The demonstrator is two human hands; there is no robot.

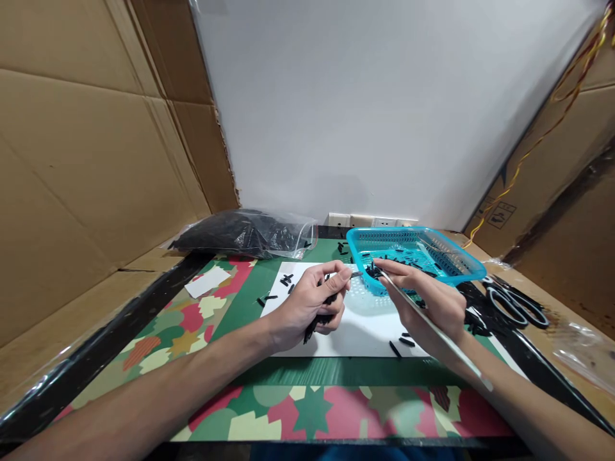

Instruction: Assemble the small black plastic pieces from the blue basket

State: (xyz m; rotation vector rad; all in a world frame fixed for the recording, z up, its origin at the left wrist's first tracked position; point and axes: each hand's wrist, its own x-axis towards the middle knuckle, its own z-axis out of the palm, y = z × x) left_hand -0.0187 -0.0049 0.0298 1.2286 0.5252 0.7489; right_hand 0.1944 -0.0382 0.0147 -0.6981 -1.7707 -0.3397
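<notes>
My left hand (319, 298) is closed round several small black pieces, with one piece pinched between thumb and forefinger and pointing right. My right hand (423, 294) holds a thin, pale stick-like tool (437, 330) that slants down along my wrist; its tip is by the near left corner of a blue basket (466, 269). Inside the basket lie many small black pieces (401, 261). Beneath both hands is a white sheet (355, 333), with a few more black pieces (394, 349) on it.
A clear bag of black pieces (240, 234) lies at the back left. Black-handled scissors (516, 307) rest at the right. Cardboard walls (86, 128) stand on both sides. A small white paper (207, 282) lies on the patterned covering (307, 413).
</notes>
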